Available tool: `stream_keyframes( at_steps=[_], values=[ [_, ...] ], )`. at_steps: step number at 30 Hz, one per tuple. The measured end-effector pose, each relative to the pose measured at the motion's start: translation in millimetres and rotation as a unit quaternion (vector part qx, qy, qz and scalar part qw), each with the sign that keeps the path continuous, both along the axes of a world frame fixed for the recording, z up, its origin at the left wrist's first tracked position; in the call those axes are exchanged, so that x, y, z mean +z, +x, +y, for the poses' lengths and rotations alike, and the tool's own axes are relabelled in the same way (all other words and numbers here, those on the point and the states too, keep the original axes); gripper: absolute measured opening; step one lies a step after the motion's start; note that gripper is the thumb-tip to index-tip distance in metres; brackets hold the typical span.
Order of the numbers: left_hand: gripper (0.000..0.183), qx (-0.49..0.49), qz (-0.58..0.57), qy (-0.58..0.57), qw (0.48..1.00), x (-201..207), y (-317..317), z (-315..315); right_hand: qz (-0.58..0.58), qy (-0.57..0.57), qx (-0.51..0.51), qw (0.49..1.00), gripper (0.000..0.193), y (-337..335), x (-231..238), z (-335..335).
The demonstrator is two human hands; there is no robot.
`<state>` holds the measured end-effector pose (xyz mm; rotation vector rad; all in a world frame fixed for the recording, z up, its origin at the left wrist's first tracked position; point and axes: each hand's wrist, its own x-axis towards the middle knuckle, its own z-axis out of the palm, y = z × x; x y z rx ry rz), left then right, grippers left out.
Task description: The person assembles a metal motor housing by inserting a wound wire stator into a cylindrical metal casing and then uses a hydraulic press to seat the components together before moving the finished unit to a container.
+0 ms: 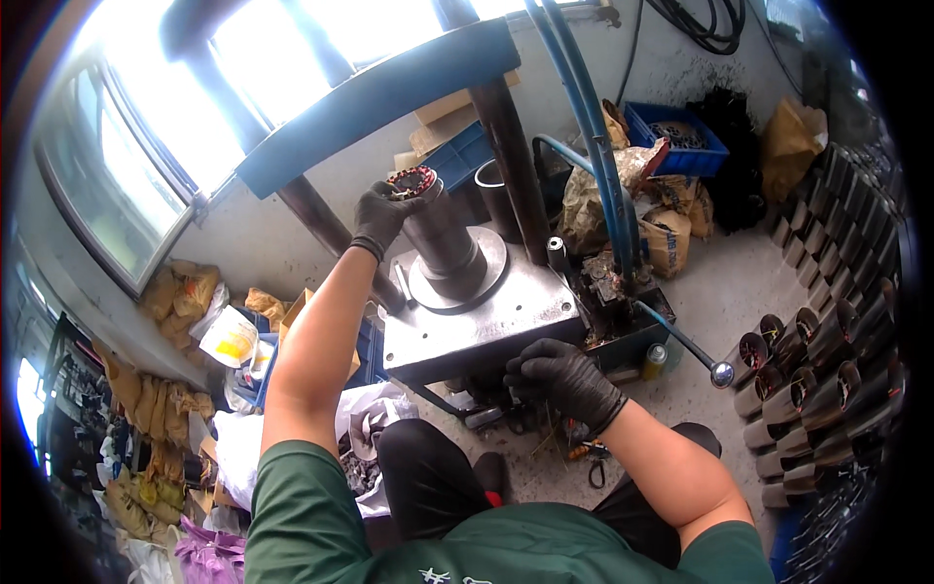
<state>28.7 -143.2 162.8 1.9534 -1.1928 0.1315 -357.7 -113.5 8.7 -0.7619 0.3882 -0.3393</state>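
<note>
My left hand, in a dark glove, is closed at the top of an upright grey metal cylinder. Its fingers grip the edge of a motor stator with red windings and loose wire ends, which sits at the cylinder's upper end. That cylinder stands on a round plate on the bed of a blue-framed press. In front of the bed's right corner hovers my right hand, also gloved. Its fingers are curled in, and the palm side is hidden.
A blue crossbeam spans above the bed on dark columns. To the right, a ball-ended lever juts out and a spray can stands on the floor. Rows of metal cylinders line the right side. Bags and sacks crowd the left.
</note>
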Motion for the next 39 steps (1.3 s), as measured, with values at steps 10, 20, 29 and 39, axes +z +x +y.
stream_keyframes(
  at_steps=[10, 20, 29, 39],
  values=[
    [0.053, -0.034, -0.093, 0.003, 0.995, 6.3, -4.6, 0.3, 0.022, -0.083, 0.033, 0.996, 0.022, 0.9, -4.3, 3.5],
    [0.053, -0.078, -0.019, 0.010, 0.997, -4.9, 18.2, -1.0, 0.023, -0.088, 0.020, 0.996, 0.026, 8.0, -9.7, 9.6],
    [0.057, -0.091, -0.038, -0.004, 0.995, -13.8, 14.5, -7.9, 0.065, -0.152, 0.040, 0.985, 0.035, 1.6, -11.3, 9.6],
    [0.088, -0.012, -0.071, -0.001, 0.997, -26.9, 31.0, 19.1, -0.002, -0.094, -0.026, 0.995, 0.038, 6.5, -22.4, -6.5]
  ],
)
